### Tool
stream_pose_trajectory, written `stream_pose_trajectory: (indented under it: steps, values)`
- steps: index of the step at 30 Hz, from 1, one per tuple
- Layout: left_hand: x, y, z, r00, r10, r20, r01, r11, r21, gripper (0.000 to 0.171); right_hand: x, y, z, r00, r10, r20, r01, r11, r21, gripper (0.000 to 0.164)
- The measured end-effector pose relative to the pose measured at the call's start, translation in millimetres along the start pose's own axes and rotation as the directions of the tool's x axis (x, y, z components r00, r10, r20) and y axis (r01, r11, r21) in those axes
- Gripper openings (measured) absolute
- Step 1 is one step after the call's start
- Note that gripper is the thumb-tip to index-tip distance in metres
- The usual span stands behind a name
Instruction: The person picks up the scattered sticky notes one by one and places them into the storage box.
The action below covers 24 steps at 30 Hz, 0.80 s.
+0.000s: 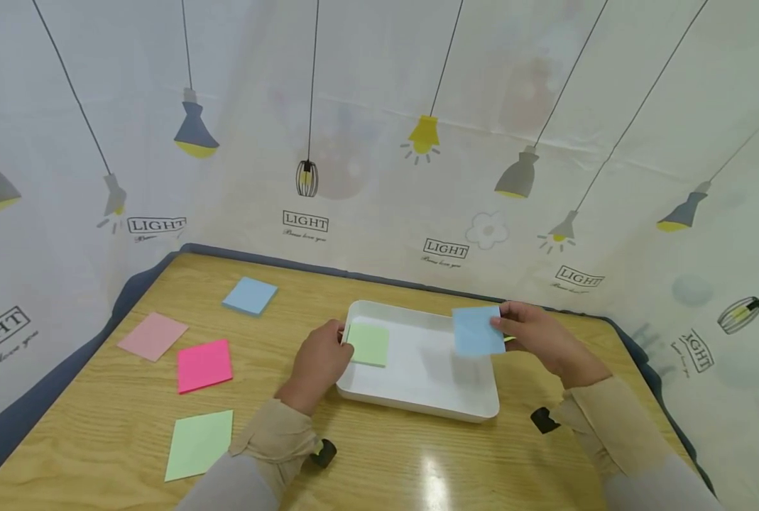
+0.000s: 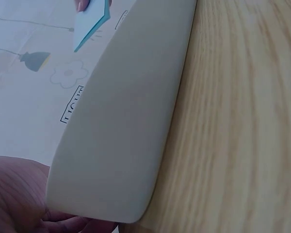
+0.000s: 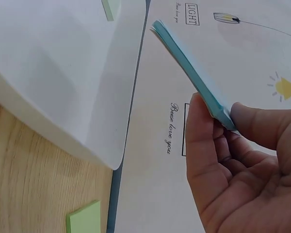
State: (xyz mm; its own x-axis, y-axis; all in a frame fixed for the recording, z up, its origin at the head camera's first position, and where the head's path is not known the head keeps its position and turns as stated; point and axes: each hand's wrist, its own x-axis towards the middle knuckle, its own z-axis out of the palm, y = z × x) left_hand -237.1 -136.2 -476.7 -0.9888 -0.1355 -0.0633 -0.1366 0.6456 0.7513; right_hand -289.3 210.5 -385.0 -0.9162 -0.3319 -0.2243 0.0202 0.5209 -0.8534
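Right grip (image 3: 247,162) on blue pad's edge (image 3: 193,75)

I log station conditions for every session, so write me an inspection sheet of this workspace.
Surface: wood-grain table, with bright glare on the near side.
Job's things: white tray, with a light green pad inside at its left end; held blue pad above its right end. Left of it: resting blue pad, pale pink pad, bright pink pad.
Clutter: nothing seen beyond sticky notes.
Left hand: grips the tray's left side.
Right hand: pinches the held blue pad.
Cables: nothing seen; the lamp cords are only printed.
Surroundings: pale backdrop with printed lamps.
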Motion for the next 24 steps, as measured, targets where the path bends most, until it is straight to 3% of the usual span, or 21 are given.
stream_pose_trajectory:
  steps: [6, 14, 24]
  values:
    - [-0.8, 0.1, 0.1, 1.000, 0.001, -0.002, -0.001, 1.000, 0.001, 0.032, 10.7, -9.9, 10.3, 1.000, 0.011, -0.008, -0.011, 1.000, -0.014, 0.035]
    - [-1.3, 1.7, -0.2, 1.000, -0.002, -0.008, 0.002, 1.000, 0.005, 0.032, 23.4, -16.0, 31.6, 0.999, -0.030, 0.022, 0.029, 0.999, 0.043, 0.033]
    - [-0.2, 2.0, -0.5, 1.000, -0.012, 0.000, 0.012, 1.000, 0.004, 0.032, 43.7, -23.2, 60.7, 1.000, -0.003, -0.019, 0.004, 0.997, 0.078, 0.029]
